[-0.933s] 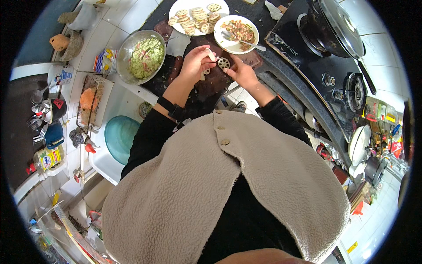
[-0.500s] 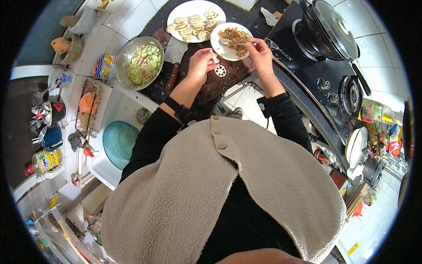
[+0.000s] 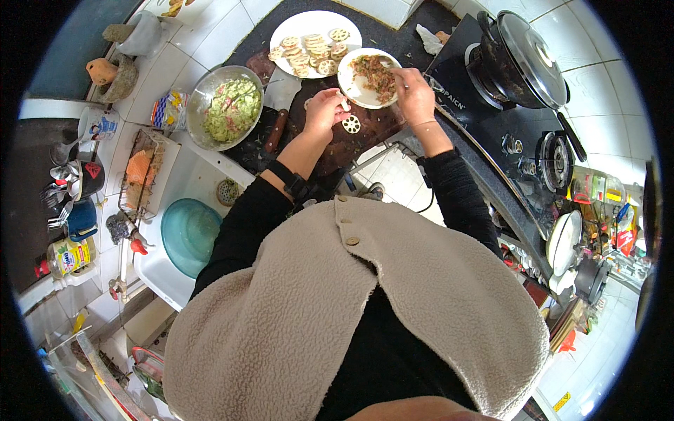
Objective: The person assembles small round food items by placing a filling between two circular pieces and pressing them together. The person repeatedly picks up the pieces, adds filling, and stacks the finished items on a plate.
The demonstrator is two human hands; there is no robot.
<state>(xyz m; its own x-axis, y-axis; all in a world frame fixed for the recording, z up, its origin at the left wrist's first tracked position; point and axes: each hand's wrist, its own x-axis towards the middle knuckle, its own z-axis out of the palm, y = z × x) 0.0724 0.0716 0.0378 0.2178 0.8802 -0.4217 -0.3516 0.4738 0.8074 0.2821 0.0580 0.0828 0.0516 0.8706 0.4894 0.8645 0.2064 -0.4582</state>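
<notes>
Sitting at upper left is a metal bowl [image 3: 196, 107] of green mash [image 3: 233, 109], then a knife handle [image 3: 276, 131] and a plate [image 3: 316, 19] of lotus slices [image 3: 314, 52]. At upper centre, the left hand [image 3: 324, 113] pinches 1 pale piece [image 3: 344, 106], as before; 1 lotus slice [image 3: 351, 124] lies just below. The white bowl [image 3: 361, 92] no longer shows its spoon. The right hand [image 3: 415, 97], fingers bunched, blocks the rim; its grip I cannot tell. Upper right: a black pot [image 3: 502, 67].
</notes>
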